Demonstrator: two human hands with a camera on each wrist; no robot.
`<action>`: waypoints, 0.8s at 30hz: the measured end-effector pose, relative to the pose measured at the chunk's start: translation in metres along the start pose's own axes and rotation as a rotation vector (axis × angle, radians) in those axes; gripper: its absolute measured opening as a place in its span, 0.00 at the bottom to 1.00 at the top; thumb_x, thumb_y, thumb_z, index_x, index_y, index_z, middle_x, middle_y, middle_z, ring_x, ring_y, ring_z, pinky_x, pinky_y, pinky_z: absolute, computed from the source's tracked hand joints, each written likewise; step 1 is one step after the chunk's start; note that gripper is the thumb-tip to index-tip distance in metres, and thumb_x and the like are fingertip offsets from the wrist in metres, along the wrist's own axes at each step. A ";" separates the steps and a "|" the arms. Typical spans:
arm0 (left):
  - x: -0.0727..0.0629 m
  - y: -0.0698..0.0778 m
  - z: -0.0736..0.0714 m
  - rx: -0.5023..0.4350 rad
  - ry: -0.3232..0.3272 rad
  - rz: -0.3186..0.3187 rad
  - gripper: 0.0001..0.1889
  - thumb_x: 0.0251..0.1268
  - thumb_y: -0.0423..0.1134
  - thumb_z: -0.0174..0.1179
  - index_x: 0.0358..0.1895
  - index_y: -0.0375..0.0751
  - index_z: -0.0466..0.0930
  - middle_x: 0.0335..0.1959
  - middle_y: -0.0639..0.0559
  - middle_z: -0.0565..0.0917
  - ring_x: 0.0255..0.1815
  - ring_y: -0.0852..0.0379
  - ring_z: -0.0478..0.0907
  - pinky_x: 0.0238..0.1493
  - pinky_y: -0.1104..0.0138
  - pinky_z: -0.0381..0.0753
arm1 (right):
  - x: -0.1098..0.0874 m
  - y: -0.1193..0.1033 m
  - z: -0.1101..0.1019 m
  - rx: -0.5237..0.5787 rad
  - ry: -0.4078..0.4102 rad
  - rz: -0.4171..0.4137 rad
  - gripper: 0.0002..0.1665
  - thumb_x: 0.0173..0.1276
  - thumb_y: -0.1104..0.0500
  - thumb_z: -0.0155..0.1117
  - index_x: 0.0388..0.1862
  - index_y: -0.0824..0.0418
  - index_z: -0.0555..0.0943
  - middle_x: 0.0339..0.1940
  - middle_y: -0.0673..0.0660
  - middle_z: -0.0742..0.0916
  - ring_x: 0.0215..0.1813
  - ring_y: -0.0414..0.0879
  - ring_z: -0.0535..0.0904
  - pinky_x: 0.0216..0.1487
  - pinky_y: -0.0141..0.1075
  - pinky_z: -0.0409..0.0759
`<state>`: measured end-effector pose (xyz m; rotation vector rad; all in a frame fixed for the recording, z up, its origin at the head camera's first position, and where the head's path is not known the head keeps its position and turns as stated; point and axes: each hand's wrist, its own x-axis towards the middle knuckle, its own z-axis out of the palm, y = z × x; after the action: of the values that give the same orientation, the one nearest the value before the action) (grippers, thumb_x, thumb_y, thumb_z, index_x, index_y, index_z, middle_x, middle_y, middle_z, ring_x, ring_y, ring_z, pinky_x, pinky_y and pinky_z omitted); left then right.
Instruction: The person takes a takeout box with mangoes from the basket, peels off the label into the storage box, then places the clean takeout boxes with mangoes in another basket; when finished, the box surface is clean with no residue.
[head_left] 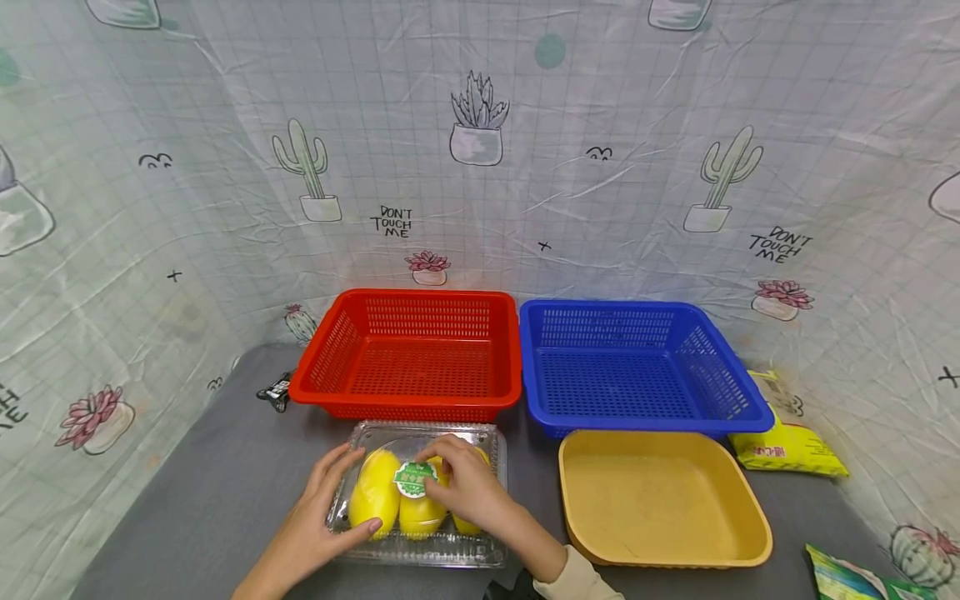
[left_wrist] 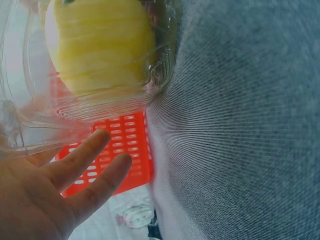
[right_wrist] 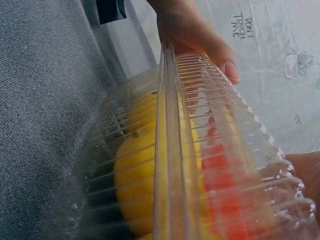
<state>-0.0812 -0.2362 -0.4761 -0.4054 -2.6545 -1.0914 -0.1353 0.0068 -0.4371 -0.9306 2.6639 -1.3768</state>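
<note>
A clear plastic clamshell box lies on the grey table in the head view, holding several smooth yellow fruits. On its lid is a round green and white sticker. My left hand is spread along the box's left side, thumb at the front. In the left wrist view, two fingers extend beside the box. Over the lid, my right hand touches the sticker's right part, thumb and forefinger apart. Ridged box walls fill much of the right wrist view.
Behind the box stands a red basket, with a blue basket beside it. A tan tray sits to the right. Yellow packets and a green packet lie at the right; a small black packet is at the left.
</note>
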 end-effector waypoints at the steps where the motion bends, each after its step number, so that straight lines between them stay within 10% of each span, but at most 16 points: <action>1: 0.000 0.000 0.000 -0.001 0.000 -0.001 0.45 0.47 0.50 0.76 0.71 0.44 0.64 0.71 0.41 0.58 0.64 0.32 0.65 0.47 0.28 0.69 | 0.000 0.000 0.000 0.003 0.002 -0.004 0.13 0.58 0.68 0.67 0.43 0.59 0.84 0.41 0.52 0.83 0.28 0.34 0.66 0.32 0.25 0.67; 24: 0.000 0.002 0.000 0.009 0.007 0.008 0.45 0.47 0.50 0.76 0.71 0.47 0.64 0.70 0.41 0.59 0.63 0.34 0.67 0.46 0.30 0.71 | 0.000 0.002 0.005 0.156 0.122 -0.034 0.10 0.57 0.74 0.63 0.33 0.62 0.83 0.31 0.51 0.85 0.27 0.47 0.74 0.29 0.25 0.71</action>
<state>-0.0807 -0.2348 -0.4755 -0.4086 -2.6483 -1.0766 -0.1354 0.0036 -0.4420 -0.9082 2.5875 -1.6716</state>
